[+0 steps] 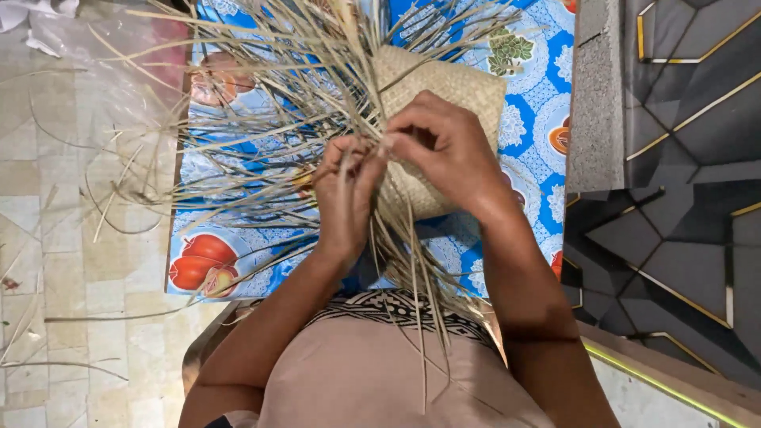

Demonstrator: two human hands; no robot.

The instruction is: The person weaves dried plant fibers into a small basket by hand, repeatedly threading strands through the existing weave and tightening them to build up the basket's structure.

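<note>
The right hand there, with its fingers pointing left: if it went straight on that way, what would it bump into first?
Most likely the left hand, which sits right beside the right hand on the woven mat piece. Their fingertips look almost touching among the loose straw strips, though depth is hard to judge.

We saw no packages, labels, signs or screens anywhere in the head view.
</note>
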